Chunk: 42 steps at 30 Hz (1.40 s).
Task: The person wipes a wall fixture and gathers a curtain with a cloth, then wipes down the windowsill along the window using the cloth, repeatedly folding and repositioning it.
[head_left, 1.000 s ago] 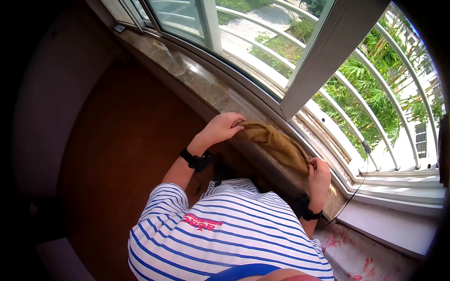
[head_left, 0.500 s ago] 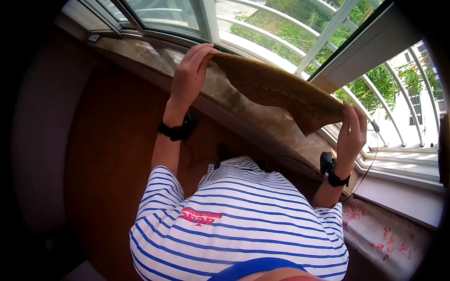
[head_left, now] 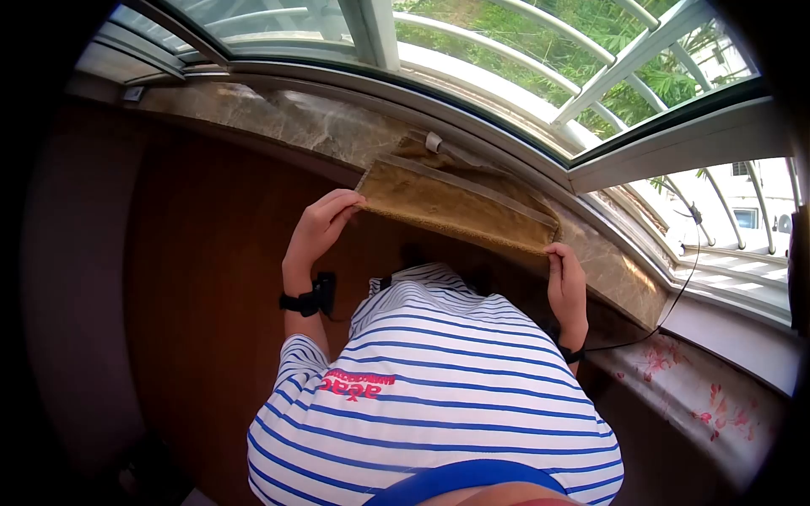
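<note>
A brownish-yellow cloth (head_left: 460,201) with a fuzzy near edge stretches between my hands, its far part resting over the marble windowsill (head_left: 295,122). My left hand (head_left: 322,223) pinches its left near corner. Fingers of my right hand (head_left: 568,285) close on the opposite near corner. A pale strip runs along the cloth, and its far portion looks rumpled against the stone. Each wrist carries a black strap; the left one (head_left: 310,302) has a small dark device on it.
Beyond the sill stands a white window frame (head_left: 380,34) with curved white bars (head_left: 506,59) outside. A small white piece (head_left: 433,142) sits beside the cloth. On the right, a black cable (head_left: 688,282) hangs near floral fabric (head_left: 717,409). Brown floor (head_left: 202,295) lies left.
Both hands have come down and closer to my body. The cloth, raised in front of the window before, now lies lower, partly on the sill. My view has tilted and shifted.
</note>
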Tool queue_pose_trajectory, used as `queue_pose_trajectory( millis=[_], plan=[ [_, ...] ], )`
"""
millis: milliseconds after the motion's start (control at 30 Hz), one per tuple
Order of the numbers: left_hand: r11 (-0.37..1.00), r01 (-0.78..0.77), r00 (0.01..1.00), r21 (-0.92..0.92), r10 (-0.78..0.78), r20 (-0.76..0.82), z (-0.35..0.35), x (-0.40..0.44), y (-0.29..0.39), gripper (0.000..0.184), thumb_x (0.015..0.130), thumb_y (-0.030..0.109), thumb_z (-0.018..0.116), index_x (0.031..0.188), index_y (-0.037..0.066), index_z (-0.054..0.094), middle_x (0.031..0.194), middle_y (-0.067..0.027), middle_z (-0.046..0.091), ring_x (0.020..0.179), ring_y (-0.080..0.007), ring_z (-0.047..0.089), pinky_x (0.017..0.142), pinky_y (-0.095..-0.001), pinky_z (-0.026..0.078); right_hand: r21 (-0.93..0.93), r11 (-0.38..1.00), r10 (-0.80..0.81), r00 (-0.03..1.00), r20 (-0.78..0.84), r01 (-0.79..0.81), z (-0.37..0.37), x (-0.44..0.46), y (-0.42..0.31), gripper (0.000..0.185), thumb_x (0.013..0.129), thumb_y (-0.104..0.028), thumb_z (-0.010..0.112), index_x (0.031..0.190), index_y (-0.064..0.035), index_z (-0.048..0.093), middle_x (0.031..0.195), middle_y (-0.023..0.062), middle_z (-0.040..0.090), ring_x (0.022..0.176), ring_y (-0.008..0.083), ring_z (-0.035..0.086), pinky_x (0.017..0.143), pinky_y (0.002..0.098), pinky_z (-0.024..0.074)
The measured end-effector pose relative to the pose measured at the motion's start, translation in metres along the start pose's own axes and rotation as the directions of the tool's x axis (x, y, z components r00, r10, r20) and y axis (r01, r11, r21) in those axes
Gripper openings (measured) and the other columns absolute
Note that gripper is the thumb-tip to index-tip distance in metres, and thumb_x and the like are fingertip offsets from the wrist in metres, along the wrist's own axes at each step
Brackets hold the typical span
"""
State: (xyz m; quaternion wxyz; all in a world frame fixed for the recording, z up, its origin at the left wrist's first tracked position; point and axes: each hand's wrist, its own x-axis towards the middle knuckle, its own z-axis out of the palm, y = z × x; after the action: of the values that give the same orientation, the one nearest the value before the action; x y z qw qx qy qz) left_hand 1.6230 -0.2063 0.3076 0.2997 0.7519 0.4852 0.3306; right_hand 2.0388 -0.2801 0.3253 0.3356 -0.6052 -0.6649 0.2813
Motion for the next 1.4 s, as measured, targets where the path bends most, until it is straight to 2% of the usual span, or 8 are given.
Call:
queue_pose_trajectory(
  millis=[100, 300, 433, 633, 933, 1033, 1200, 1400],
  plan=[
    [0.938, 0.199, 0.979, -0.284, -0.176, 0.106, -0.005, 0.027, -0.005, 0.017, 0.095, 0.0, 0.061, 0.112, 0.0, 0.066, 0.107, -0.0116, 0.07, 0.098, -0.0237, 0.068, 0.084, -0.0333, 0.055, -0.177, 0.976, -0.16, 0.965, -0.208, 0.124, 0.008, 0.03, 0.0, 0.014, 0.099, 0.001, 0.052, 0.11, -0.0036, 0.059, 0.096, 0.0178, 0.064, 0.087, 0.0373, 0.064, 0.077, 0.0385, 0.0516],
    [0.914, -0.405, 0.901, -0.018, 0.396, -0.177, -0.025, 0.116, 0.011, 0.018, 0.093, -0.002, 0.062, 0.11, 0.0, 0.066, 0.115, -0.0107, 0.07, 0.104, -0.0258, 0.068, 0.087, -0.0326, 0.055, -0.432, 0.879, -0.418, 0.759, -0.5, 0.199, -0.024, 0.081, -0.028, 0.014, 0.099, 0.004, 0.052, 0.11, -0.002, 0.058, 0.101, 0.0154, 0.066, 0.089, 0.0311, 0.067, 0.08, 0.037, 0.0527],
    [0.903, -0.429, 0.887, -0.008, 0.419, -0.193, -0.041, 0.104, 0.019, 0.014, 0.091, -0.005, 0.063, 0.104, -0.001, 0.067, 0.112, -0.013, 0.07, 0.104, -0.0285, 0.068, 0.087, -0.0343, 0.055, -0.274, 0.817, -0.565, 0.615, -0.55, 0.507, -0.016, 0.063, -0.035, 0.014, 0.104, 0.002, 0.044, 0.11, -0.0019, 0.057, 0.101, 0.0154, 0.064, 0.091, 0.0264, 0.065, 0.086, 0.0352, 0.0518],
    [0.983, -0.181, 0.983, -0.043, 0.181, -0.018, -0.032, 0.052, -0.03, 0.01, 0.087, -0.001, 0.067, 0.097, 0.0, 0.068, 0.1, -0.0156, 0.069, 0.104, -0.0322, 0.068, 0.085, -0.0378, 0.055, -0.052, 0.992, -0.119, 0.98, -0.157, 0.112, 0.025, 0.021, -0.013, 0.011, 0.099, 0.004, 0.051, 0.107, -0.0013, 0.057, 0.099, 0.0159, 0.062, 0.089, 0.0262, 0.063, 0.082, 0.0315, 0.0501],
    [0.964, 0.067, 0.996, -0.259, -0.048, 0.08, -0.016, 0.073, -0.037, 0.01, 0.095, 0.006, 0.064, 0.102, -0.001, 0.066, 0.092, -0.0116, 0.068, 0.087, -0.0243, 0.067, 0.075, -0.0315, 0.052, 0.13, 0.991, 0.069, 0.915, -0.397, -0.019, 0.052, 0.052, 0.011, 0.011, 0.103, -0.003, 0.048, 0.111, -0.0006, 0.055, 0.101, 0.0117, 0.06, 0.091, 0.0232, 0.058, 0.087, 0.0301, 0.0468],
    [0.966, -0.068, 0.993, -0.249, 0.042, -0.109, 0.02, 0.12, -0.026, 0.014, 0.097, 0.009, 0.063, 0.108, 0.0, 0.067, 0.092, -0.0117, 0.066, 0.078, -0.0231, 0.065, 0.069, -0.0305, 0.051, -0.124, 0.984, 0.056, 0.884, -0.464, -0.127, 0.043, 0.07, 0.002, 0.01, 0.101, -0.003, 0.049, 0.109, -0.0005, 0.056, 0.102, 0.0129, 0.06, 0.092, 0.0265, 0.059, 0.086, 0.0328, 0.0479],
    [0.843, -0.237, 0.871, 0.484, 0.405, -0.279, 0.047, 0.147, -0.006, 0.024, 0.09, 0.005, 0.068, 0.114, 0.005, 0.069, 0.096, -0.009, 0.066, 0.088, -0.0266, 0.064, 0.071, -0.0345, 0.052, -0.454, 0.872, -0.045, 0.893, -0.448, -0.184, 0.053, 0.063, 0.006, 0.021, 0.094, 0.0, 0.056, 0.114, -0.003, 0.06, 0.111, 0.0156, 0.06, 0.103, 0.0342, 0.058, 0.09, 0.0406, 0.048],
    [0.718, -0.696, 0.644, 0.007, 0.628, -0.437, -0.03, 0.125, 0.111, 0.018, 0.085, -0.001, 0.068, 0.101, 0.007, 0.072, 0.102, -0.0058, 0.064, 0.09, -0.0247, 0.064, 0.075, -0.0323, 0.055, -0.457, 0.889, -0.171, 0.904, -0.393, -0.031, 0.071, 0.058, -0.02, 0.028, 0.086, 0.003, 0.062, 0.112, -0.0058, 0.067, 0.119, 0.0144, 0.058, 0.116, 0.0353, 0.055, 0.099, 0.044, 0.0462]
  ],
)
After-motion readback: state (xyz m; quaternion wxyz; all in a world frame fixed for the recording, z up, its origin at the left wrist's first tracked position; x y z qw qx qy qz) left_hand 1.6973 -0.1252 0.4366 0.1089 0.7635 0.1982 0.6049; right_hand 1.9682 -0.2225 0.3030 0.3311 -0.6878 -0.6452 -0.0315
